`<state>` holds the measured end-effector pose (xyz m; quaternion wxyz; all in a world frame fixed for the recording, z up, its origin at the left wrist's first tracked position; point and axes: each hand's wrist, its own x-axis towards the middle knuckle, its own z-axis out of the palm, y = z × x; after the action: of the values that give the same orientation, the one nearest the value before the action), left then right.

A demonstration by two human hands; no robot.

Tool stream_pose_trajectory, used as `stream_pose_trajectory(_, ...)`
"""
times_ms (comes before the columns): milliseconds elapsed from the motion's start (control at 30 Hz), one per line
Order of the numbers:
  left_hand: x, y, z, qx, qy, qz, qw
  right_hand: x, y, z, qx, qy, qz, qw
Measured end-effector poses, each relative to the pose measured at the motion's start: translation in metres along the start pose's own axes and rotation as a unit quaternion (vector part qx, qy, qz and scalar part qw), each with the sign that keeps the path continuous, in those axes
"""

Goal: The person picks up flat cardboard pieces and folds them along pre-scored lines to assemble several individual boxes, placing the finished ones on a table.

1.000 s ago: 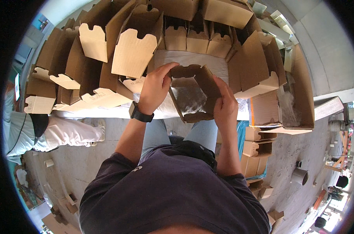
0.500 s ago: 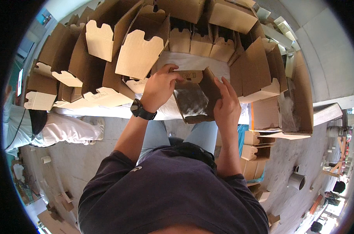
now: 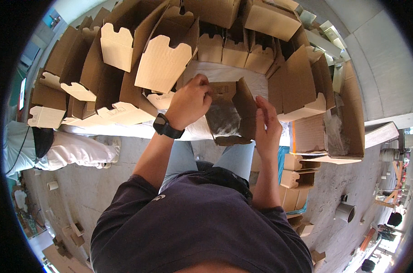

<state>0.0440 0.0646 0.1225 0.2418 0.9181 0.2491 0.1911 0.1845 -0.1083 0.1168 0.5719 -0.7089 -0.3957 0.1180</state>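
Observation:
A small open cardboard box (image 3: 246,111) is in front of me over the table's near edge. Its inside is dark, with a pale, shiny patch at the bottom, perhaps clear film. My left hand (image 3: 190,102), a black watch (image 3: 167,127) on its wrist, has its fingers bent in a grip at the box's far left corner. Beside the right wall is my right hand (image 3: 269,125), fingers stretched upward and the thumb close to the cardboard. Whether that hand still touches the box, I cannot tell.
Cardboard boxes with notched flaps (image 3: 163,63) stand stacked at left and behind. More boxes (image 3: 302,84) and a larger carton (image 3: 347,113) are at right. White sheeting (image 3: 252,79) covers the table. Another person's legs (image 3: 86,148) show at left; a grey bucket (image 3: 345,212) stands on the floor.
My right hand has shifted slightly right and down from the box's right wall. The left fingers have curled in more at the corner. The box has moved a little to the right.

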Motion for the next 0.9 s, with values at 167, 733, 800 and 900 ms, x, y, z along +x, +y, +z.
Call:
stream_pose_trajectory(167,0.0,0.002,-0.001,0.011,-0.004,-0.003,1.0,-0.01,0.01,-0.006,0.065,-0.046,0.04,0.996)
stream_pose_trajectory(733,0.002,0.0,0.005,0.006,0.001,0.014,1.0,-0.004,-0.007,0.004,-0.139,-0.065,-0.104,0.983)
stream_pose_trajectory(800,0.002,0.001,0.004,0.001,-0.001,0.015,1.0,-0.004,-0.015,0.007,-0.221,-0.044,-0.16,0.961)
stream_pose_trajectory(900,0.002,0.0,0.004,0.002,0.001,0.012,1.0,-0.003,-0.027,0.014,-0.291,-0.056,-0.157,0.942)
